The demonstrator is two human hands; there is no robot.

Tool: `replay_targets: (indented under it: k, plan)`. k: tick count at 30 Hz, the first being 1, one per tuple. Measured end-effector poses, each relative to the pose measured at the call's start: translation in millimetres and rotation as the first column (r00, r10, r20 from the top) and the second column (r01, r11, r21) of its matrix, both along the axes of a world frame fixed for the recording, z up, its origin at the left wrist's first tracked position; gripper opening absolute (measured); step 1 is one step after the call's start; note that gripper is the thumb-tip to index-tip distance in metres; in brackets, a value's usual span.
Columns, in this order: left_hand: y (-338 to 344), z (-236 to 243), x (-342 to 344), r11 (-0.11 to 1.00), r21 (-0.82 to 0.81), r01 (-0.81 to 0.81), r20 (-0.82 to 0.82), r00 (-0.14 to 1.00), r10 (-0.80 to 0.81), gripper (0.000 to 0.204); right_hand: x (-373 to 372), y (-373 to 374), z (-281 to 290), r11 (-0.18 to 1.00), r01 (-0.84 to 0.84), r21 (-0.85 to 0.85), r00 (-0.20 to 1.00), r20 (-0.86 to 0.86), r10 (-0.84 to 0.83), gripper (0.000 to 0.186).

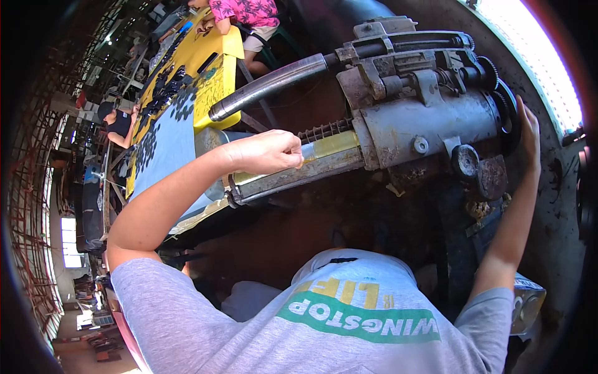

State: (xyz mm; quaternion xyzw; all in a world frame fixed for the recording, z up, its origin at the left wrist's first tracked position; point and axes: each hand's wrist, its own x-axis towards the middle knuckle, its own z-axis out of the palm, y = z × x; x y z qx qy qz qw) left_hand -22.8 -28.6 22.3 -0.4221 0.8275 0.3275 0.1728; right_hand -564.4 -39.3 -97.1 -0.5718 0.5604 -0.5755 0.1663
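An old grey metal machine with a thick rounded body stretches across the upper right. My left hand is closed in a pinch over its long flat arm, beside a yellowish strip. What those fingertips hold, if anything, I cannot make out. A coiled spring-like part runs just behind the strip. At the machine's far right end, my right hand reaches along the rim of a dark wheel. Its fingers are partly hidden, so their grip is unclear.
A shiny metal cylinder juts left from the machine. Behind it, a yellow-covered table bears a blue-grey sheet with dark pieces. One person in pink and another in a dark cap are at the table. A wall stands right.
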Motion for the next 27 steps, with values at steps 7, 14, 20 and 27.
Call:
replay_targets:
  k: [7, 14, 20, 27]
  plan:
    - [3.9, 0.4, 0.7, 0.965, 0.135, -0.226, -0.028, 0.972, 0.232, 0.032, -30.3, -61.5, -5.6, 0.909, -0.012, 0.417, 0.998, 0.068, -0.018, 0.045]
    - [-2.8, -0.6, 3.5, 0.943, 0.178, -0.282, -0.029, 0.956, 0.292, 0.029, -40.4, -25.3, -52.5, 0.971, 0.126, 0.202, 0.968, 0.191, -0.165, 0.042]
    - [-3.5, -1.4, 1.6, 0.945, 0.178, -0.273, -0.055, 0.957, 0.286, 0.028, -58.5, 31.3, -146.4, 0.879, 0.359, -0.314, 0.882, -0.195, -0.430, 0.055]
    - [9.0, -3.1, 8.1, 0.911, 0.218, -0.351, -0.124, 0.916, 0.382, 0.029, -49.4, 54.0, -139.2, 0.929, 0.087, 0.360, 0.824, 0.498, -0.271, 0.051]
